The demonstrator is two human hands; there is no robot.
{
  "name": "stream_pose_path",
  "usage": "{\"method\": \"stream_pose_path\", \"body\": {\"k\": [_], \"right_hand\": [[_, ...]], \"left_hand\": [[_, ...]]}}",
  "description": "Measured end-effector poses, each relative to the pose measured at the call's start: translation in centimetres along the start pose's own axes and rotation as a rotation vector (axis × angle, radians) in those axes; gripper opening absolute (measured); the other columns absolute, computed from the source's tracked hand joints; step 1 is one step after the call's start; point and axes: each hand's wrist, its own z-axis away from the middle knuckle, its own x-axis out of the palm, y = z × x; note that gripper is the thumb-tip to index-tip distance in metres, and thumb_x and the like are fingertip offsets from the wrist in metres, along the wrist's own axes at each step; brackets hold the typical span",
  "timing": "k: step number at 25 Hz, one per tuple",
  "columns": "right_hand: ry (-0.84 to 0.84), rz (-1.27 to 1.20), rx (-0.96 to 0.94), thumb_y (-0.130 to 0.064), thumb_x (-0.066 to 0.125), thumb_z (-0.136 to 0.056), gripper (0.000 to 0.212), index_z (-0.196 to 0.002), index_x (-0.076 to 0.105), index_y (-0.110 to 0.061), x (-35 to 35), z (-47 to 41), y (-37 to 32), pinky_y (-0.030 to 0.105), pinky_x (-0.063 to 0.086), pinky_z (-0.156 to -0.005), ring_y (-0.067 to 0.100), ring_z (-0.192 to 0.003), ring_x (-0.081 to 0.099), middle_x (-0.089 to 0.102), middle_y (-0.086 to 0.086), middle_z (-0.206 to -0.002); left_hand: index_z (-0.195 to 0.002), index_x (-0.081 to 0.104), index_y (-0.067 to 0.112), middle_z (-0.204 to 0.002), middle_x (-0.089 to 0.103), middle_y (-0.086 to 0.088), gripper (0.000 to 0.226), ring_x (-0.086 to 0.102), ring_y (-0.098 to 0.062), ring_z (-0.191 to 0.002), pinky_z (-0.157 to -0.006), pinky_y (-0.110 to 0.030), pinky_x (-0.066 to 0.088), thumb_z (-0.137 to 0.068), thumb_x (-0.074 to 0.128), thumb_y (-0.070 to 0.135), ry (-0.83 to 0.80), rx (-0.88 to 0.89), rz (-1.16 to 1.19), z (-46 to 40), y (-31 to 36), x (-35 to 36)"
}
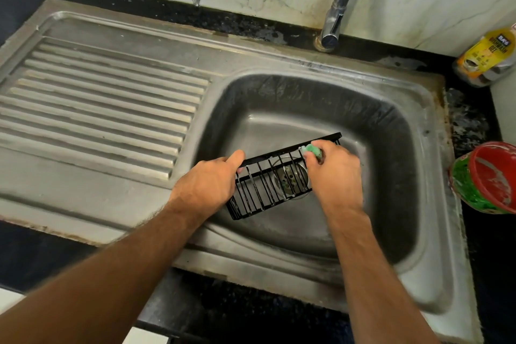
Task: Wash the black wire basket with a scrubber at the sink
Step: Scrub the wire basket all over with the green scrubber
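Observation:
A black wire basket (268, 184) is held tilted over the steel sink basin (391, 134), above the round drain. My left hand (208, 184) grips the basket's left end, thumb on its top rail. My right hand (335, 176) is closed around a green scrubber (312, 150) and presses it against the basket's right end near the top rail. Most of the scrubber is hidden by my fingers.
The chrome tap (339, 0) rises behind the basin; no water runs from it. A ribbed steel draining board (97, 103) lies to the left. A yellow dishwash gel bottle (487, 57) and a red-and-green tub (485, 177) stand on the black counter at the right.

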Motion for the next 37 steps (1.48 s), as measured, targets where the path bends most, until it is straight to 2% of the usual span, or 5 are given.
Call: {"method": "stream_pose_path", "body": {"k": [9, 13, 18, 32, 37], "right_hand": [[0.012, -0.146, 0.097, -0.024, 0.074, -0.087, 0.018, -0.105, 0.077, -0.025, -3.8, -0.4, 2.1, 0.024, 0.052, -0.09, 0.009, -0.089, 0.068, 0.075, -0.007, -0.096], [-0.078, -0.132, 0.081, -0.025, 0.071, -0.091, 0.016, -0.106, 0.076, -0.028, -1.9, -2.5, 1.5, 0.013, 0.047, -0.072, -0.001, -0.081, 0.064, 0.073, -0.01, -0.097], [-0.141, -0.007, 0.119, -0.024, 0.073, -0.088, 0.008, -0.092, 0.069, -0.03, -3.5, 1.4, 4.0, 0.036, 0.058, -0.084, 0.011, -0.083, 0.067, 0.072, -0.008, -0.09], [-0.18, -0.044, 0.029, -0.002, 0.068, -0.087, 0.029, -0.1, 0.074, -0.028, -3.7, 1.0, 4.0, 0.02, 0.047, -0.089, 0.008, -0.091, 0.061, 0.065, -0.007, -0.101], [0.092, -0.091, -0.001, -0.001, 0.065, -0.085, 0.032, -0.108, 0.072, -0.023, -3.3, -2.0, 2.9, 0.019, 0.044, -0.095, 0.012, -0.096, 0.061, 0.064, -0.001, -0.111]], "left_hand": [[-0.106, 0.034, 0.028, -0.103, 0.063, -0.002, 0.009, 0.055, -0.028, -0.081, -0.061, -0.037, 0.04, -0.106, 0.04, 0.021, 0.025, -0.017, -0.01, -0.2, -0.1, 0.4], [-0.096, 0.026, 0.03, -0.09, 0.055, 0.001, 0.021, 0.058, -0.028, -0.079, -0.062, -0.038, 0.044, -0.105, 0.041, 0.019, 0.024, -0.022, 0.002, -0.1, 0.0, 0.4], [-0.103, 0.029, 0.029, -0.096, 0.061, -0.002, 0.013, 0.055, -0.027, -0.077, -0.061, -0.038, 0.042, -0.107, 0.039, 0.023, 0.04, -0.019, 0.002, -0.2, -0.1, 0.4], [-0.102, 0.034, 0.026, -0.104, 0.063, -0.002, 0.007, 0.051, -0.027, -0.08, -0.064, -0.037, 0.04, -0.106, 0.038, 0.022, 0.033, -0.06, -0.006, 0.1, 0.4, 0.0], [-0.094, 0.025, 0.031, -0.096, 0.06, -0.001, 0.02, 0.053, -0.027, -0.08, -0.062, -0.038, 0.04, -0.107, 0.037, 0.023, 0.036, -0.046, 0.003, 0.1, 0.4, 0.0]]}}
